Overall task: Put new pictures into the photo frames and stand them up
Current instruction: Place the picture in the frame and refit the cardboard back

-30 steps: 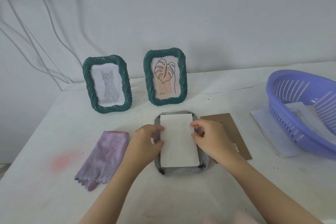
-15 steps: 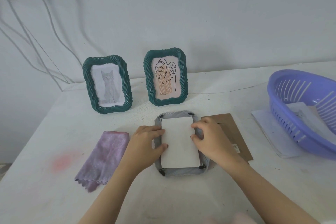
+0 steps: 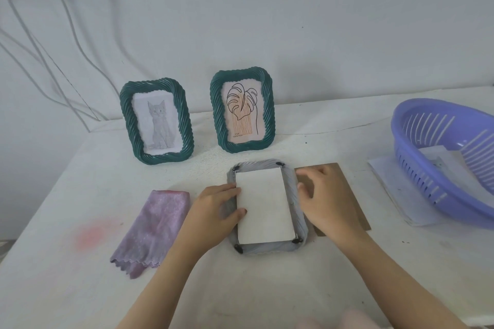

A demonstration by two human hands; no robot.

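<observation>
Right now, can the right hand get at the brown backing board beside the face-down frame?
Probably yes: the right hand already hovers over the brown backing board, which lies flat with nothing on it.

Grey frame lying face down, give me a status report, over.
Left hand open, steadying white picture in grey ribbed frame. Right hand open, over brown backing board. Nothing in the way.

A plain white wall rises behind a white bench with a faint pink stain. Pale cables hang down the wall at left. The light is soft and even.
</observation>
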